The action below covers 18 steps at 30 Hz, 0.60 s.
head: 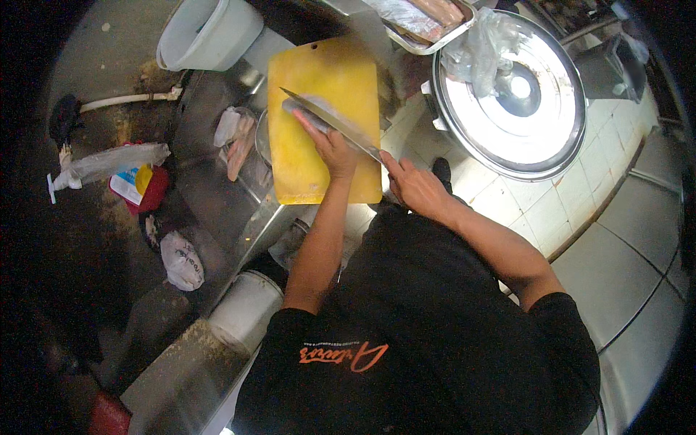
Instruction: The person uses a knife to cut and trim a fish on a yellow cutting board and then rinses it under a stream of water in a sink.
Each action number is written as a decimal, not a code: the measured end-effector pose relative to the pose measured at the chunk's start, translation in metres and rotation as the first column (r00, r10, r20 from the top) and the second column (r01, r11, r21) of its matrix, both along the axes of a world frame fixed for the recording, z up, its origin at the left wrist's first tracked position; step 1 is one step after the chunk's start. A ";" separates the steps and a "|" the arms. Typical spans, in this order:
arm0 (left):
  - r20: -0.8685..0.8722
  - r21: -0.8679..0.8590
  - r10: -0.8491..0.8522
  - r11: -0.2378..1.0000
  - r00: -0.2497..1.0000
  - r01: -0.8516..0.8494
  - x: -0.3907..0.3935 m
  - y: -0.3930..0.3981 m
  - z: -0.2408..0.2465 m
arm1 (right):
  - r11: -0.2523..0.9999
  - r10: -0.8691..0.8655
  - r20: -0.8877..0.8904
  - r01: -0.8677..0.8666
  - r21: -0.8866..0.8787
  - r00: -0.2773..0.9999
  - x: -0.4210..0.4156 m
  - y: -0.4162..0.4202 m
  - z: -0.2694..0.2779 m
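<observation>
A yellow cutting board [326,65] lies before me. On it is a pale, elongated piece of food [310,111], perhaps a fish fillet, partly hidden by the knife and my hand. My left hand [333,149] rests over this piece with its fingers stretched along it. My right hand [413,182] is closed around the handle of a long kitchen knife [331,118]. The blade crosses above the piece at a slant, its tip towards the upper left; whether it touches the piece I cannot tell.
Left of the board lie pinkish fillets in clear plastic [239,147]. A white tub [217,43] stands at the upper left. At the upper right are a metal tray of wrapped fillets [462,27] and a large round metal lid [554,125] with plastic bags on top.
</observation>
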<state>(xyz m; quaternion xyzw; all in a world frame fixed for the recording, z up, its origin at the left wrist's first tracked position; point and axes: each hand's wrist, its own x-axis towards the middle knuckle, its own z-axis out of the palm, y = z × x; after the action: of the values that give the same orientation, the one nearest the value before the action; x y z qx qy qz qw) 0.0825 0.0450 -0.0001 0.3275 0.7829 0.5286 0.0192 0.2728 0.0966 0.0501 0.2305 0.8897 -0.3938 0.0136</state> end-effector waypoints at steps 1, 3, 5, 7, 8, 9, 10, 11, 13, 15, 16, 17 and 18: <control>0.065 0.035 0.007 0.999 0.998 -0.010 0.003 0.002 0.004 | 1.000 0.013 0.028 -0.012 -0.012 1.000 0.000 0.001 0.004; 0.116 0.064 0.022 0.998 0.993 -0.030 0.004 0.003 0.006 | 0.999 0.041 0.087 -0.038 -0.032 0.995 0.009 0.004 0.016; 0.088 0.053 0.041 0.998 0.995 -0.046 0.003 0.001 0.002 | 0.999 0.048 0.131 -0.046 -0.019 0.990 0.017 0.003 0.013; 0.125 0.041 0.027 0.999 0.992 -0.032 0.008 0.005 0.010 | 0.999 0.038 0.149 -0.036 -0.017 0.988 0.016 0.003 0.010; 0.143 0.036 0.019 0.999 0.990 -0.024 0.010 0.006 0.013 | 0.999 0.029 0.145 -0.026 -0.023 0.989 0.010 0.004 0.007; 0.129 0.045 0.011 0.999 0.992 -0.017 0.010 0.006 0.013 | 0.999 0.018 0.136 -0.014 -0.031 0.990 0.004 0.005 0.005; 0.115 0.053 0.003 0.999 0.993 -0.009 0.010 0.005 0.012 | 1.000 0.017 0.120 -0.015 -0.015 0.993 -0.004 0.005 0.003; 0.100 0.062 -0.005 0.998 0.995 -0.002 0.010 0.004 0.011 | 1.000 0.016 0.103 -0.016 0.000 0.995 -0.012 0.006 0.002; 0.074 0.076 -0.002 0.997 0.997 -0.004 0.007 0.005 0.006 | 1.000 0.001 0.085 -0.004 0.031 0.996 -0.019 0.004 0.001; 0.079 0.053 0.026 0.998 0.997 -0.030 0.007 0.007 0.005 | 0.998 -0.021 0.082 0.016 0.054 0.996 -0.021 0.000 0.001; 0.098 0.023 0.053 0.998 0.994 -0.055 0.010 0.009 0.006 | 0.999 -0.039 0.078 0.036 0.037 0.996 -0.017 -0.002 0.001; 0.116 -0.008 0.080 0.997 0.990 -0.080 0.011 0.011 0.007 | 0.998 -0.056 0.074 0.055 0.020 0.996 -0.010 -0.006 0.002; 0.119 -0.008 0.074 0.997 0.990 -0.074 0.013 0.013 0.010 | 0.997 -0.076 0.074 0.076 0.004 0.994 -0.005 -0.007 0.003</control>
<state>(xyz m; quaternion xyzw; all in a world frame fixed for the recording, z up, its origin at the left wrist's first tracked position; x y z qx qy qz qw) 0.0952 0.0576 0.0100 0.2660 0.7928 0.5464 0.0470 0.2675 0.0896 0.0535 0.2785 0.8794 -0.3849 0.0314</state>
